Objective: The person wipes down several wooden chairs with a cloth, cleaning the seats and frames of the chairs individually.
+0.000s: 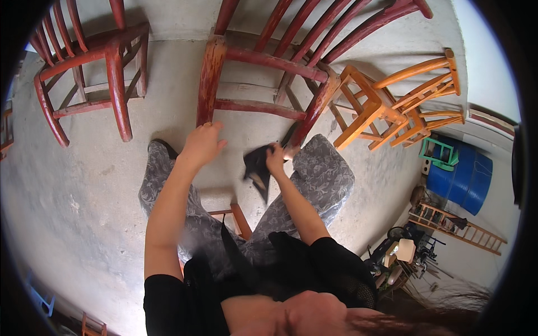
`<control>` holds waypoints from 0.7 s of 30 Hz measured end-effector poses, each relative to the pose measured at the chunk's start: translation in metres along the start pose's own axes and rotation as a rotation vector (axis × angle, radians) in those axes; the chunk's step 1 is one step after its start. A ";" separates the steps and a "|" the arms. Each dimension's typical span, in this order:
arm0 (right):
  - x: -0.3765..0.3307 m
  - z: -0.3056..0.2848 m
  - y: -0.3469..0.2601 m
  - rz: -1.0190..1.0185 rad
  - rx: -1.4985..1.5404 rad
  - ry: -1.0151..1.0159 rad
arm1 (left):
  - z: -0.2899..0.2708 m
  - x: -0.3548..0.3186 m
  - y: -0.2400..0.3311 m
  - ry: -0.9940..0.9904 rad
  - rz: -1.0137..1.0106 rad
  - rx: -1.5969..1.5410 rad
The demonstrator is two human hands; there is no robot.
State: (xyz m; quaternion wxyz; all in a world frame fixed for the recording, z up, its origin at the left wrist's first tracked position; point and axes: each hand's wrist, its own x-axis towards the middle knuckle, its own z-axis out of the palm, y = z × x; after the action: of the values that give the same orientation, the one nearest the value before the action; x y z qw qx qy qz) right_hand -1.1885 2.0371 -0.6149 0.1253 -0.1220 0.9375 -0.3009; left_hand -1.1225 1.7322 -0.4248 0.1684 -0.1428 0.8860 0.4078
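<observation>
Red chair (pixel 263 84) stands just beyond the knees; its near-left leg is touched by the open left hand (pixel 202 144). A dark cloth (pixel 258 168) is clamped in the right hand (pixel 276 158) beside the near-right leg. Risk: chair tipping if pushed unevenly.

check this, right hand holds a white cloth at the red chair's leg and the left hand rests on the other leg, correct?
Not quite: the cloth is black, not white. The head view shows the right hand gripping it by a leg of the red chair, while the left hand rests at the foot of the other leg.
</observation>
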 end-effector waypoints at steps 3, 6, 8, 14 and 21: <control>0.045 -0.025 -0.052 -0.033 0.128 0.271 | -0.001 0.001 -0.009 0.047 0.012 0.041; 0.089 -0.028 -0.038 0.287 0.004 0.205 | 0.004 0.003 -0.003 0.076 0.067 0.039; 0.089 -0.016 0.007 0.378 -0.276 0.170 | 0.007 0.007 0.004 0.060 0.088 0.018; -0.012 0.000 -0.059 0.468 0.055 -1.039 | 0.004 0.004 -0.003 0.067 0.054 0.050; 0.033 -0.070 -0.077 -0.294 -0.524 -0.172 | 0.000 0.001 0.001 0.068 0.050 0.035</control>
State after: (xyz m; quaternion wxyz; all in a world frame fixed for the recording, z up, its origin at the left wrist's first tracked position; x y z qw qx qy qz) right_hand -1.2295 2.0032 -0.5191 0.1238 -0.3094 0.9414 -0.0522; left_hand -1.1235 1.7331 -0.4244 0.1305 -0.1316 0.9015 0.3911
